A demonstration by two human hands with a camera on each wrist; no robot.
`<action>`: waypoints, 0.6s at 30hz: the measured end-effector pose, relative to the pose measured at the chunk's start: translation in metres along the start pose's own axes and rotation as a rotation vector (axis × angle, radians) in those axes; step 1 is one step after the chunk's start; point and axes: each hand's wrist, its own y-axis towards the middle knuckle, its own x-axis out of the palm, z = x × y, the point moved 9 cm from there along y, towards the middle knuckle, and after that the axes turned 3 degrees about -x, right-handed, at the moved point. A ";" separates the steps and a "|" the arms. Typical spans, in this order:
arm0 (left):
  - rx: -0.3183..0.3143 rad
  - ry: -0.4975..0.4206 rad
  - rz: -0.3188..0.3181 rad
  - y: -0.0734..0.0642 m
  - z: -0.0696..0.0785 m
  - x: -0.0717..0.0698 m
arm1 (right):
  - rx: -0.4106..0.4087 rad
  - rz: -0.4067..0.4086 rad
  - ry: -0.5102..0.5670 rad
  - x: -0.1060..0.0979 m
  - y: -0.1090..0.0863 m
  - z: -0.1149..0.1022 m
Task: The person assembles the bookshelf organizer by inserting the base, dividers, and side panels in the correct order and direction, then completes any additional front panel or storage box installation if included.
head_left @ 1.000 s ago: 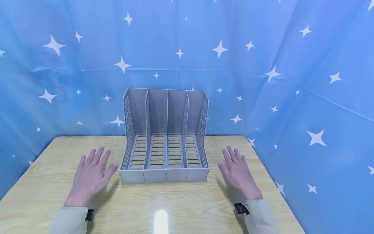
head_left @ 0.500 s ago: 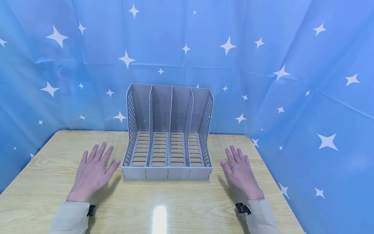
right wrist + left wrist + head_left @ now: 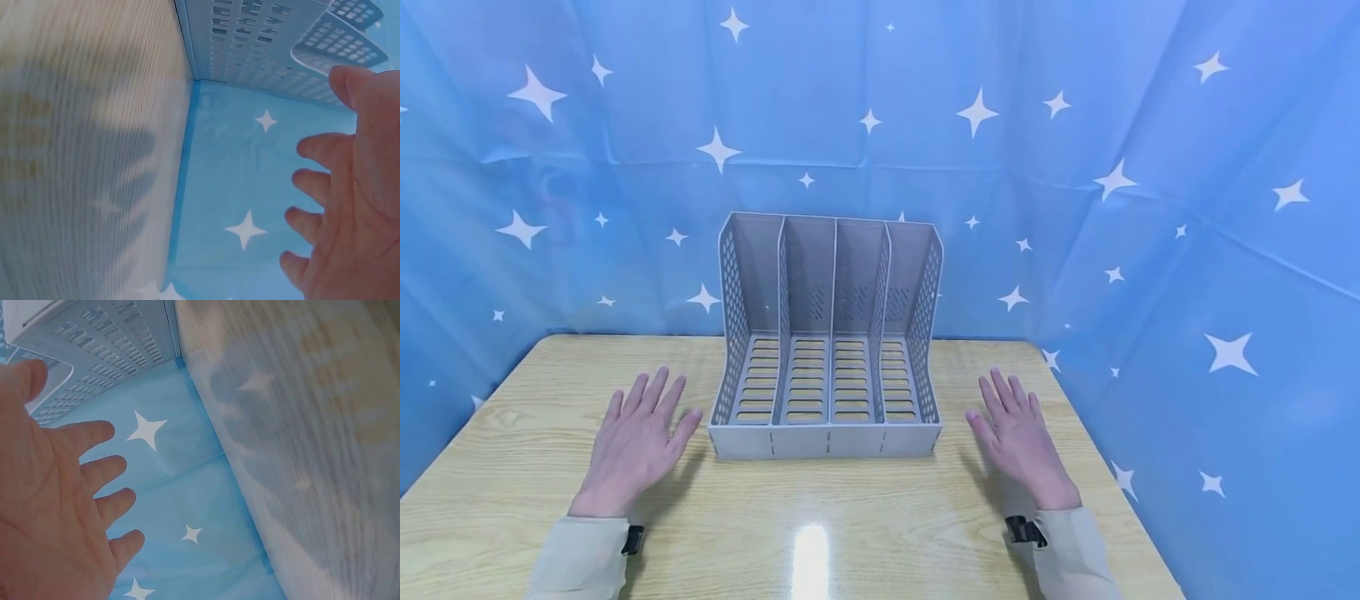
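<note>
A grey plastic file organizer (image 3: pixel 824 442) with tall dividers, perforated sides and a slotted floor stands upright at the middle of the table; its slots hold nothing. To its left my left hand (image 3: pixel 634 450) hovers palm down over the table, fingers spread, thumb close to the organizer's front corner. On the other side my right hand (image 3: pixel 1021 446) is held the same way, fingers extended, a small gap from the organizer. Both wrist views show bare palms, the left hand (image 3: pixel 50 500) and the right hand (image 3: pixel 362 187), with the organizer's perforated side beyond the thumb.
The light wood table (image 3: pixel 722 533) has rounded far corners and a bright light reflection near its front. A blue curtain (image 3: pixel 647 183) with white stars hangs right behind the table and along its right side. Pale sleeves (image 3: pixel 580 558) and dark wrist mounts cover both wrists.
The head view has shifted slightly, moving the whole scene a little within the frame. Both hands and the organizer keep nearly the same places on the table.
</note>
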 end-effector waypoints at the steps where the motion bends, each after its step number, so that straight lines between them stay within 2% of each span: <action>1: -0.001 0.000 -0.002 0.000 0.000 0.000 | -0.001 0.001 -0.002 0.000 0.000 -0.001; 12: -0.009 -0.010 -0.011 0.001 -0.002 0.002 | -0.020 0.024 -0.008 -0.001 0.003 -0.006; 18: -0.008 -0.015 -0.013 0.002 -0.001 0.003 | -0.013 0.010 -0.019 0.000 0.004 -0.004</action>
